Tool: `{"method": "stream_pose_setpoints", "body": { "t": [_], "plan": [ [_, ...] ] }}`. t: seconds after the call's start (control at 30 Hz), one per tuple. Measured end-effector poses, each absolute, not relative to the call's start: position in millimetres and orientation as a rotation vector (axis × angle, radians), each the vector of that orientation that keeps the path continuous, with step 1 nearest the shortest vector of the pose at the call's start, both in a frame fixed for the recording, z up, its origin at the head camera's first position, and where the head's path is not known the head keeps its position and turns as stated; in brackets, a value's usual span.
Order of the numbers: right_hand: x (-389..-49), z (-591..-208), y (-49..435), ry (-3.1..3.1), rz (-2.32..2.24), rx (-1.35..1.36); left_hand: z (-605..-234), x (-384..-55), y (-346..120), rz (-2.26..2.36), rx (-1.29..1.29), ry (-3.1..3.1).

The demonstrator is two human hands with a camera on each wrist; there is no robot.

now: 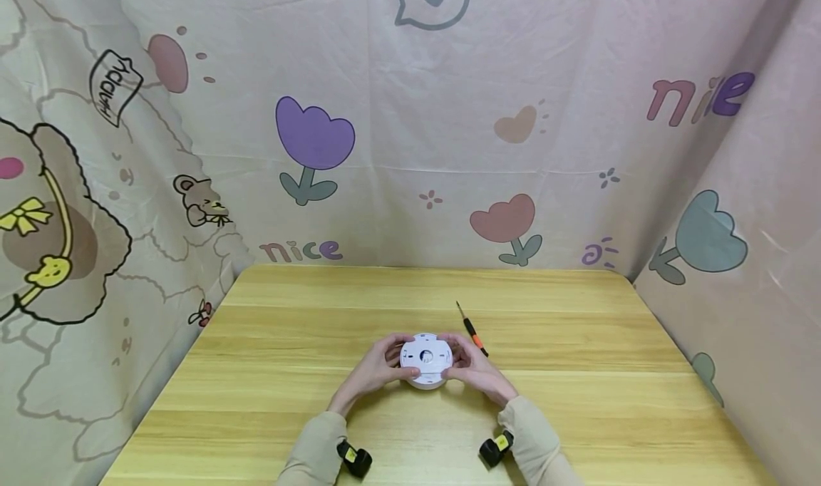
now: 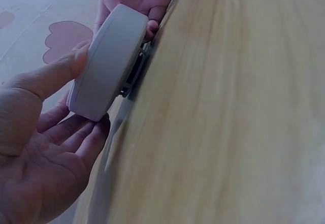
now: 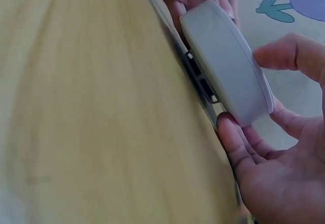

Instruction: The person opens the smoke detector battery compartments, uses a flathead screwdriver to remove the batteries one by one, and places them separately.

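Note:
Between my two hands is a round white smoke detector, its flat back with a centre hole and small slots facing up. My left hand grips its left edge, thumb on the near rim and fingers around the far side. On the opposite edge, my right hand holds it in a mirrored grip. Both wrist views show the smooth side wall of the detector and, beneath it, a dark slotted part close to the tabletop. Fingertips of both hands reach under its lower edge.
A screwdriver with a black and orange handle lies on the wooden table, just beyond my right hand. Printed curtains stand behind the table and along both sides. Small black devices are strapped at both wrists.

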State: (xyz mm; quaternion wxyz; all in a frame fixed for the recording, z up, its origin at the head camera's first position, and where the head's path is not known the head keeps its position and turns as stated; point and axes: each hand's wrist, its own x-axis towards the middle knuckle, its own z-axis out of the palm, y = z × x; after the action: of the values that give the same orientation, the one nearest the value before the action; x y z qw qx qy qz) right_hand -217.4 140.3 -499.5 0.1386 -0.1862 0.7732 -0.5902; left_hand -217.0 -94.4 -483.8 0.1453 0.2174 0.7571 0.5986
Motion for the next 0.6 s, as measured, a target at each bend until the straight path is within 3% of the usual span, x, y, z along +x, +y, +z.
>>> {"method": "stream_pose_setpoints", "body": {
  "t": [0.27,0.6],
  "plan": [
    [-227,-497,142,2.353,-1.550,-0.582,-506,-227,-96,1.743,0.627,2.186],
    [-231,-492,137,2.699,-1.333,-0.765,-504,-226,-97,1.724,0.643,2.173]
  ]
}}
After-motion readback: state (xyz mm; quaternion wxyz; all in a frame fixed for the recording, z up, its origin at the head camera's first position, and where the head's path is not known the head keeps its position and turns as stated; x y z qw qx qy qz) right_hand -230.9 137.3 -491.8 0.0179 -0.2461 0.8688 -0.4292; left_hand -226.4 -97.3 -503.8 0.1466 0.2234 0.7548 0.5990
